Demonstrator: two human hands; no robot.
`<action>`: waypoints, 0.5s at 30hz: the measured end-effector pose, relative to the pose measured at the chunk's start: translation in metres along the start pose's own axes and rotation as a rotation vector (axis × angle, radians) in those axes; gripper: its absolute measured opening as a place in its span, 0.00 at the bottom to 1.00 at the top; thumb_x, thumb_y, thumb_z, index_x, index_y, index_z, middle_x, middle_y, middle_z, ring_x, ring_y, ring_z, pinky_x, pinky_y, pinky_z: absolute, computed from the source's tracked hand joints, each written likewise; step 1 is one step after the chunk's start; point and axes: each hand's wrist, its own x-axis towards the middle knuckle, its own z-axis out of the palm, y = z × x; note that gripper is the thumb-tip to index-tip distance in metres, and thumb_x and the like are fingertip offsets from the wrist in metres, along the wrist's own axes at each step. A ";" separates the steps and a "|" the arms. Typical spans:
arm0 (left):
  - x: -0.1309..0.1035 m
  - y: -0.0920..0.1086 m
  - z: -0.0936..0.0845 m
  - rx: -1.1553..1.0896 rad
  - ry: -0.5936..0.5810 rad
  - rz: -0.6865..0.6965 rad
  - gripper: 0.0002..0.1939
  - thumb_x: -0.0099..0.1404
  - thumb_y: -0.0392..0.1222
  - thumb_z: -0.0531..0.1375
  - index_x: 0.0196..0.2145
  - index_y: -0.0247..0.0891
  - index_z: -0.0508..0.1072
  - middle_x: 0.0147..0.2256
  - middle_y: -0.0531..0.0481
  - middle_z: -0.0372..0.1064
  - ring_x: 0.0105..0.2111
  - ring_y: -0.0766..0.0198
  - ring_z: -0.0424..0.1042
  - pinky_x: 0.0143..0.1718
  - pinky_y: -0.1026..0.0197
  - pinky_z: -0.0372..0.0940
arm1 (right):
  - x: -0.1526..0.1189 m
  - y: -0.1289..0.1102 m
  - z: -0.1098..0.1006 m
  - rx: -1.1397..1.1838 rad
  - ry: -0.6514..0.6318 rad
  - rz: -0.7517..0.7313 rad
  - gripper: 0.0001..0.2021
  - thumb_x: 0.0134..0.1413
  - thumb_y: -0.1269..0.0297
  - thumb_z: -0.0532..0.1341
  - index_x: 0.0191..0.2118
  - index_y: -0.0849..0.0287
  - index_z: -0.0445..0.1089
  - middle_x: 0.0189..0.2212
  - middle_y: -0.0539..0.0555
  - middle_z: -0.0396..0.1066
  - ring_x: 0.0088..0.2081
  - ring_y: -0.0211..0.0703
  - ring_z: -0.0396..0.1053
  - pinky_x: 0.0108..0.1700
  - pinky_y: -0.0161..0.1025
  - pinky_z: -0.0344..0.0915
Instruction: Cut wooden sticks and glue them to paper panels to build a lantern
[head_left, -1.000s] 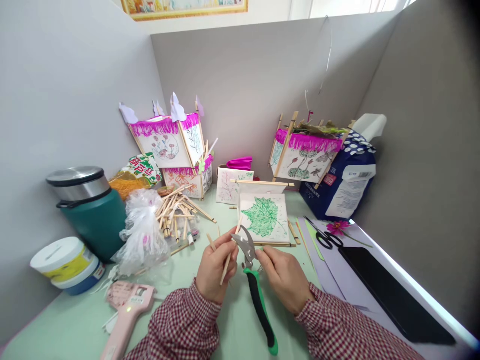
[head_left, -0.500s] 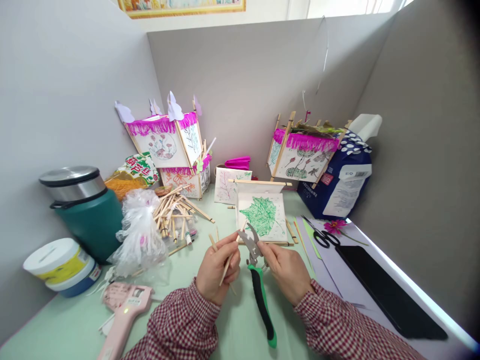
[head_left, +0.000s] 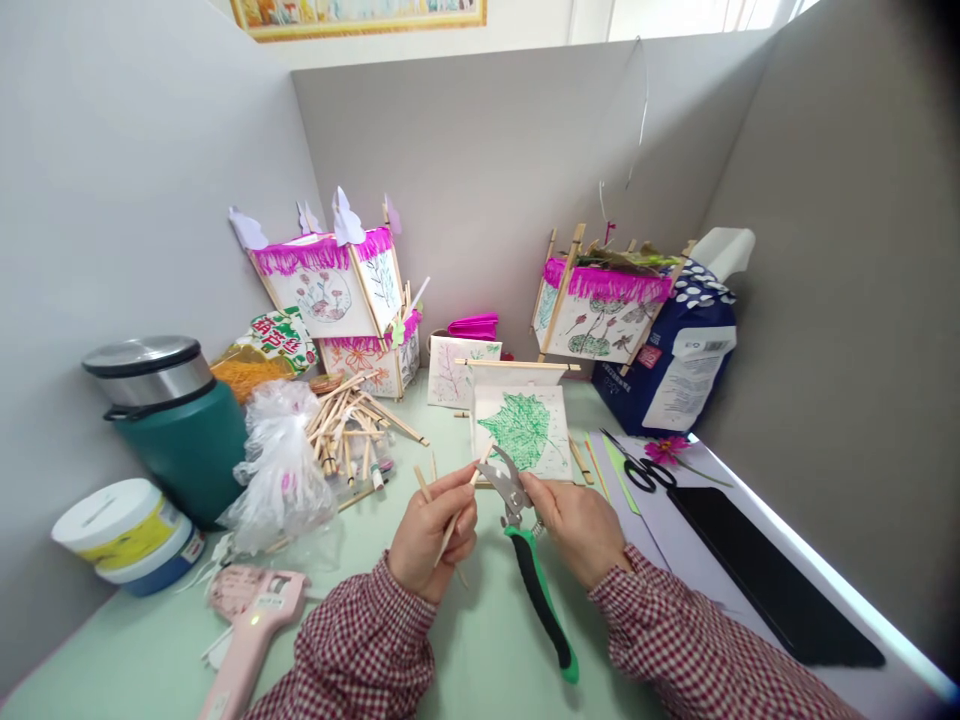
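Observation:
My left hand is closed around a few thin wooden sticks, their ends poking out above and below the fingers. Between the blades of the green-and-black pruning shears lies the upper end of one stick. My right hand is wrapped round the shears near the pivot; one handle slants down below it, and the other is hidden by the hand. Just behind the blades lies a white panel with a green leaf print, framed with sticks.
On the left are a pink glue gun, a white-lidded tub, a green flask, a plastic bag and a stick pile. Paper lanterns stand behind. Scissors and a black phone-like slab lie right.
The lower handle of the shears has swung to the right as my right hand tilts them slightly. My left hand keeps its hold on the sticks, almost still.

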 end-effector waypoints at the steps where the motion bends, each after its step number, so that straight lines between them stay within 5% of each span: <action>1: 0.000 0.000 0.000 -0.005 -0.002 -0.004 0.23 0.55 0.39 0.58 0.49 0.29 0.65 0.13 0.62 0.50 0.12 0.77 0.39 0.13 0.69 0.34 | 0.001 0.001 0.000 -0.019 0.008 0.002 0.27 0.61 0.51 0.42 0.23 0.54 0.71 0.19 0.53 0.71 0.23 0.41 0.67 0.23 0.36 0.49; 9: -0.009 0.001 0.005 0.037 -0.025 0.001 0.26 0.53 0.39 0.60 0.49 0.27 0.66 0.10 0.63 0.46 0.12 0.77 0.38 0.14 0.68 0.35 | 0.022 0.037 -0.023 -0.120 0.098 0.188 0.26 0.61 0.52 0.43 0.25 0.56 0.73 0.19 0.56 0.70 0.22 0.42 0.65 0.22 0.36 0.49; 15: -0.001 0.003 0.006 0.062 0.078 0.028 0.27 0.53 0.41 0.59 0.51 0.30 0.65 0.12 0.63 0.51 0.11 0.77 0.39 0.13 0.69 0.35 | 0.005 0.000 -0.010 0.120 -0.005 -0.033 0.27 0.61 0.52 0.42 0.22 0.56 0.71 0.17 0.51 0.68 0.20 0.38 0.64 0.23 0.35 0.51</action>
